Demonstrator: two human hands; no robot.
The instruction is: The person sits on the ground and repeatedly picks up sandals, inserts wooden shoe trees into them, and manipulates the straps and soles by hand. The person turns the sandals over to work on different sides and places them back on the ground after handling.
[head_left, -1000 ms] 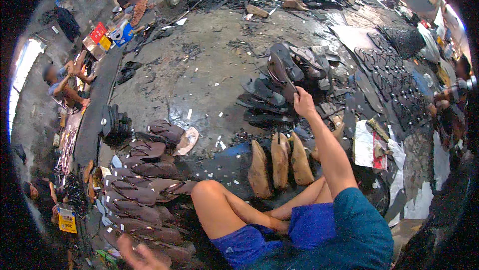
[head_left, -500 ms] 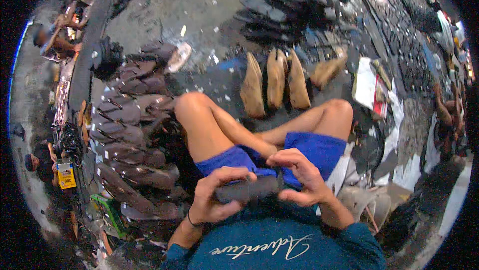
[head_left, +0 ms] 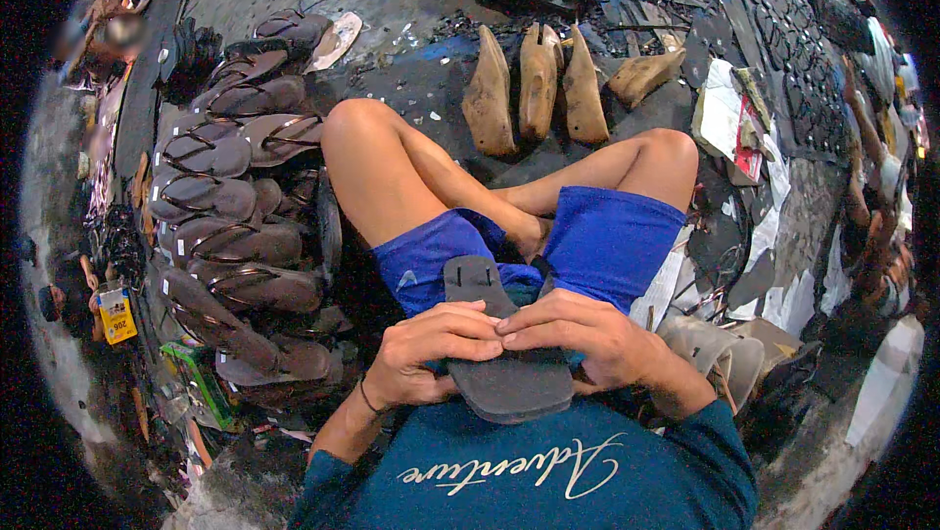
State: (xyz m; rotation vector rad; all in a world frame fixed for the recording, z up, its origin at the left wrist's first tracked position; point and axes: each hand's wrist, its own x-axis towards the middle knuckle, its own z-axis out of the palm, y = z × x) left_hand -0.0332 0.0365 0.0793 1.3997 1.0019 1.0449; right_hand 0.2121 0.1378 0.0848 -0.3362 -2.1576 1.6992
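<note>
Over my lap I hold a dark grey sandal sole [head_left: 509,388] with both hands, its wider end toward my chest. Two small slots show in its narrower far end. My left hand [head_left: 436,349] wraps round the sole's left side, fingers lying across its top. From the right side my right hand [head_left: 573,334] grips it too, and the fingertips of both hands meet over its middle. The thumbs are mostly hidden. Whether the sole is one layer or more I cannot tell.
Finished-looking strapped sandals [head_left: 206,197] lie in overlapping rows on my left. Several wooden shoe lasts [head_left: 539,89] stand beyond my crossed legs. At the right are a white and red box [head_left: 725,114] and a dark mat of sandal straps [head_left: 793,60]. A green box [head_left: 199,383] sits lower left.
The dark piece was edge-on between my spread hands; now its flat face shows, and my fingers have closed over it. The view has tilted, so surroundings appear higher.
</note>
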